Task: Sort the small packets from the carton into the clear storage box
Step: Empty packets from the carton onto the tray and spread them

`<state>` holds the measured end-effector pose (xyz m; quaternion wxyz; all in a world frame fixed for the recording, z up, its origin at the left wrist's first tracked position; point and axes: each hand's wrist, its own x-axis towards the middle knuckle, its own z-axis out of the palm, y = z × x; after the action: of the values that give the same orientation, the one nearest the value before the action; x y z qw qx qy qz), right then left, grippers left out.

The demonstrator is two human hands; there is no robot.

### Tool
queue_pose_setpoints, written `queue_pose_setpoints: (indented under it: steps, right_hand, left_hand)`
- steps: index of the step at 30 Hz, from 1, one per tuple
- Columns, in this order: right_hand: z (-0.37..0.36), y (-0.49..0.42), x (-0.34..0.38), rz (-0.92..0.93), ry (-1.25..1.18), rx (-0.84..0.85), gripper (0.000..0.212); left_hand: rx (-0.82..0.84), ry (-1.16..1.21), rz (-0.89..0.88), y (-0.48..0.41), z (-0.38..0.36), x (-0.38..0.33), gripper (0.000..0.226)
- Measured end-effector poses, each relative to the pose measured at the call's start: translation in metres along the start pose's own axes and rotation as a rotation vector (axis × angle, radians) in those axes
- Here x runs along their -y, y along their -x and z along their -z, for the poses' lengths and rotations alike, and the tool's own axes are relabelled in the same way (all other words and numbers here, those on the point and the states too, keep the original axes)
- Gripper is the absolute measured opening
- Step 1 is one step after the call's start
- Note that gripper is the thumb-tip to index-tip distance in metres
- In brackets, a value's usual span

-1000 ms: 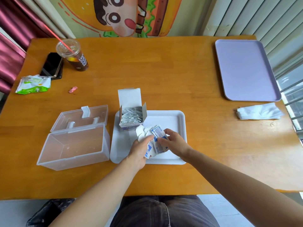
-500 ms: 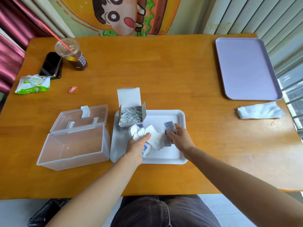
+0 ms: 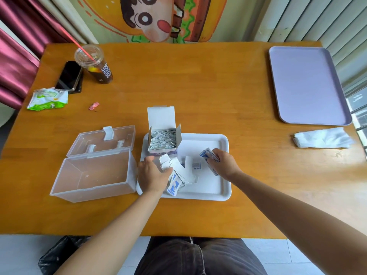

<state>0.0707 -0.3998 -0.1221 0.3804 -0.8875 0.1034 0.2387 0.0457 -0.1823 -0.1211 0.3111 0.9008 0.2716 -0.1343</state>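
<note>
An open white carton (image 3: 162, 139) full of small packets stands at the back left corner of a white tray (image 3: 214, 187). Left of the tray sits the clear storage box (image 3: 93, 173), its lid folded back and nothing inside. My left hand (image 3: 153, 174) holds a fanned bunch of white and blue packets (image 3: 178, 173) over the tray. My right hand (image 3: 223, 163) grips a smaller stack of blue and white packets (image 3: 208, 156) further right on the tray.
A lavender tray (image 3: 305, 84) lies at the far right with a folded white tissue (image 3: 323, 137) in front of it. At the far left are an iced drink cup (image 3: 95, 64), a black phone (image 3: 69, 76), a green wipes pack (image 3: 47, 99) and a pink wrapper (image 3: 93, 106).
My hands have drawn apart: the right hand pulled a few packets out of the bunch toward the right, while the left hand kept the rest and shifted left.
</note>
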Motion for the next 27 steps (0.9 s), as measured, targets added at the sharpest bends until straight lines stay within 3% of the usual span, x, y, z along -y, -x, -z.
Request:
queue_pose_setpoints:
  steps: [2, 4, 7, 10, 13, 17, 24, 27]
  right_hand:
    - [0.001, -0.002, 0.0, -0.017, -0.04, 0.014, 0.016]
    - [0.0, -0.001, 0.002, -0.039, -0.202, 0.086, 0.011]
    - [-0.002, 0.003, 0.003, -0.09, -0.474, 0.21, 0.013]
    - [0.004, 0.009, 0.005, -0.142, -0.552, 0.194, 0.015]
    - [0.012, 0.01, 0.001, -0.166, -0.55, 0.169, 0.011]
    - [0.012, 0.002, -0.002, -0.115, -0.344, 0.076, 0.026]
    - [-0.037, -0.015, 0.013, 0.125, 0.408, 0.026, 0.048]
    - [-0.044, -0.015, 0.013, 0.127, 0.426, 0.019, 0.039]
  left_hand:
    - [-0.105, -0.06, -0.061, 0.008, 0.003, 0.003, 0.048]
    - [-0.175, 0.004, -0.236, 0.016, 0.004, 0.001, 0.028]
    - [-0.022, 0.079, -0.532, 0.022, -0.003, -0.011, 0.012]
    - [0.203, -0.232, -0.792, 0.018, -0.014, -0.025, 0.032]
    - [0.3, -0.627, -0.909, 0.01, -0.022, -0.023, 0.049]
    - [0.226, -0.723, -0.952, 0.005, -0.015, -0.008, 0.042]
    - [0.076, -0.668, -1.021, 0.005, -0.01, 0.01, 0.047]
    - [0.09, -0.663, -1.085, 0.005, -0.012, 0.011, 0.052]
